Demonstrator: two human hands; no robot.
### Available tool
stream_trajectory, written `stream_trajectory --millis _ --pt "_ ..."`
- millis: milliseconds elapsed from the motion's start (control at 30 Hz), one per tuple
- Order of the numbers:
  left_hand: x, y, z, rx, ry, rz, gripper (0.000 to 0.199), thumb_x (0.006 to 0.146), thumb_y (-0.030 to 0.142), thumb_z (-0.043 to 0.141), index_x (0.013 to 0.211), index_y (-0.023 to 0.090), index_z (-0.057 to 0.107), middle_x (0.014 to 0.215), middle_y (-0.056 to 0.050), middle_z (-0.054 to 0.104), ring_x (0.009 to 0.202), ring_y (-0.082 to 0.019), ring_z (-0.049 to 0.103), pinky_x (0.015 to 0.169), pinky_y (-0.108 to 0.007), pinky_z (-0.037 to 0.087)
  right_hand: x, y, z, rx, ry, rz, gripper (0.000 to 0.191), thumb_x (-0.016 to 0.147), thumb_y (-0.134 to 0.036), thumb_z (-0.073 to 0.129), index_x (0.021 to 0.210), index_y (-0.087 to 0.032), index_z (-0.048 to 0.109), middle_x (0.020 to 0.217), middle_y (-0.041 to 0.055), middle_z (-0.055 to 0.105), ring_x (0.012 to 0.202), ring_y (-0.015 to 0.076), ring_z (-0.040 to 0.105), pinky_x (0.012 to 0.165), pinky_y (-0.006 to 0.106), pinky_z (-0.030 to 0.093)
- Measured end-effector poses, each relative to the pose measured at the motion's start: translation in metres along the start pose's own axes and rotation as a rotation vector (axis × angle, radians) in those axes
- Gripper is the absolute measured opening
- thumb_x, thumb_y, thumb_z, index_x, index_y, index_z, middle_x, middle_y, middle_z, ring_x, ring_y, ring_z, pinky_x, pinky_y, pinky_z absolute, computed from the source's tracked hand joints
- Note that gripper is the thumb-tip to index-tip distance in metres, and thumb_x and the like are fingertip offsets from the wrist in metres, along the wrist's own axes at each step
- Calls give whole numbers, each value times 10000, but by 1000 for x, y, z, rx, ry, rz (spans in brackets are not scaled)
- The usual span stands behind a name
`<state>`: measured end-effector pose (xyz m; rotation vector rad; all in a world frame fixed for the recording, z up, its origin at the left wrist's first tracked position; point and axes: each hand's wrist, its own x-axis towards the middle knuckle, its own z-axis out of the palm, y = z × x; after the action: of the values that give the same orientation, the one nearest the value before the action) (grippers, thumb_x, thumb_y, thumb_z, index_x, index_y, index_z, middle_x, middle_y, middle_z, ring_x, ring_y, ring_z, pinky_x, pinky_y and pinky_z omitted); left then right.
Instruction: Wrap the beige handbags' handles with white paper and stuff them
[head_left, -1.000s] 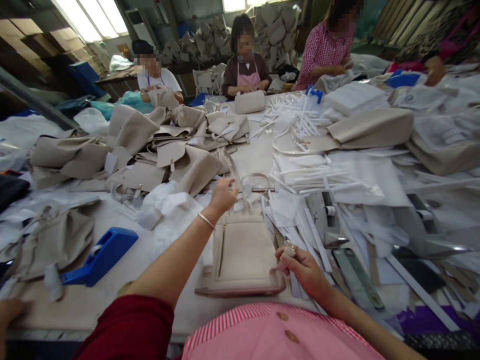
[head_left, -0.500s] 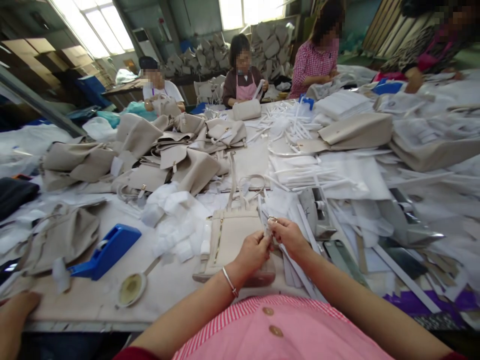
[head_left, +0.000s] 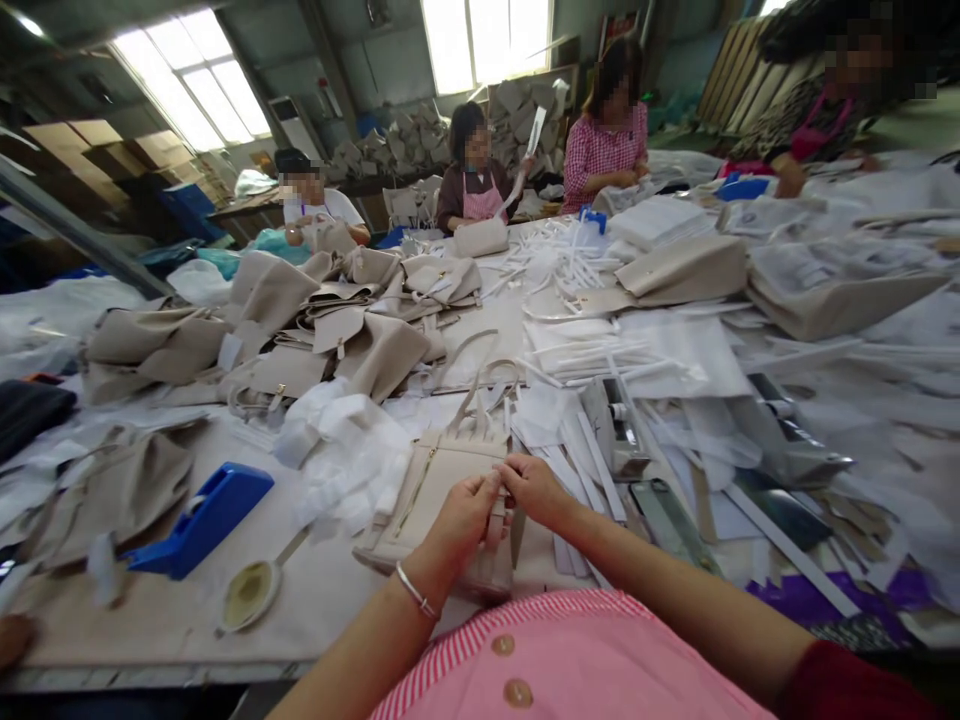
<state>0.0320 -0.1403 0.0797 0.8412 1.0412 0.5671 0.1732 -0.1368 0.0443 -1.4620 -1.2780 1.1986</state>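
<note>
A beige bag [head_left: 427, 480] with a gold zipper down its front lies in front of me, its handles pointing away. My left hand [head_left: 466, 515] is closed at the bag's right side, thumb and fingers pinching a narrow beige strap [head_left: 495, 525] that hangs down from them. The fingertips of my right hand [head_left: 532, 488] meet the left ones on the same strap, also closed. Exactly what sits between the fingertips is hidden.
A blue tape dispenser [head_left: 202, 520] and a small white dish [head_left: 251, 595] lie to the left. Beige bags [head_left: 375, 345] are heaped beyond. Metal tape dispensers [head_left: 619, 425], white strips and a phone-like object [head_left: 671, 525] lie to the right. Several co-workers sit across the table.
Both hands have moved slightly left and closer together. The metal buckle seen at my right fingertips is now hidden. The bag has tilted a little. A co-worker across has raised a white strip.
</note>
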Motion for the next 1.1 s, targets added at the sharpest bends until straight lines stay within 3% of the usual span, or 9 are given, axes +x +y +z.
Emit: stream_trajectory --millis 100,200,300,400,567,767,900,1000,1100 --pt "12 1 4 10 -11 28 398 778 519 669 840 136 581 675 -9 605 493 -77 512 455 -194 401 13 8 -6 105 -130 134 401 902 -500 424 665 -197 537 444 -62 443 386 103 382 411 228 283" --pt "18 -3 1 -35 76 20 347 773 465 675 810 135 575 623 15 575 444 -42 452 421 -161 327 31 24 -29 -183 -142 19 405 920 -470 424 704 -179 604 553 -10 562 503 127 506 512 239 395" --pt "20 -5 -6 -113 178 26 343 748 422 696 898 135 585 624 21 580 433 -31 440 411 -145 284 58 44 -68 -817 0 -107 276 885 -233 483 1078 -169 670 1036 111 686 952 213 610 826 304 450" --pt "21 -4 -11 -166 202 30 382 744 407 698 988 137 581 621 21 588 428 -35 442 408 -142 270 90 63 -102 -1165 30 -48 622 779 -53 504 1387 -186 503 1409 183 490 1261 316 453 992 433 364" --pt "23 -3 -11 -173 198 30 370 782 425 683 984 130 587 641 5 603 468 -50 479 446 -155 330 122 84 -118 -1234 -93 -99 563 768 -47 509 1275 -270 611 1449 107 476 1352 326 359 1027 488 314" --pt "18 0 -10 -56 141 102 332 833 448 641 932 131 639 711 -25 628 568 -90 552 547 -205 426 118 66 -130 -1161 31 -248 355 897 -135 405 1148 -151 656 1391 150 537 1325 304 413 1039 460 316" --pt "13 7 -8 159 171 258 297 847 432 629 858 147 713 1003 -93 660 852 -170 625 736 -271 497 97 30 -119 -645 297 -331 299 943 -260 388 1047 -137 640 1033 152 702 941 242 648 839 362 470" --pt "13 14 -9 307 238 440 228 835 386 653 832 182 755 1347 -94 523 1198 -237 524 1009 -329 425 66 11 -87 -229 104 -193 298 944 -351 403 979 -164 632 797 57 696 638 167 627 599 270 478" --pt "13 16 -13 344 265 498 210 834 369 655 856 195 769 1354 -95 517 1277 -257 459 1058 -348 392 31 7 -52 -68 -142 -152 250 899 -348 491 928 -172 668 779 24 691 662 158 616 613 259 484"
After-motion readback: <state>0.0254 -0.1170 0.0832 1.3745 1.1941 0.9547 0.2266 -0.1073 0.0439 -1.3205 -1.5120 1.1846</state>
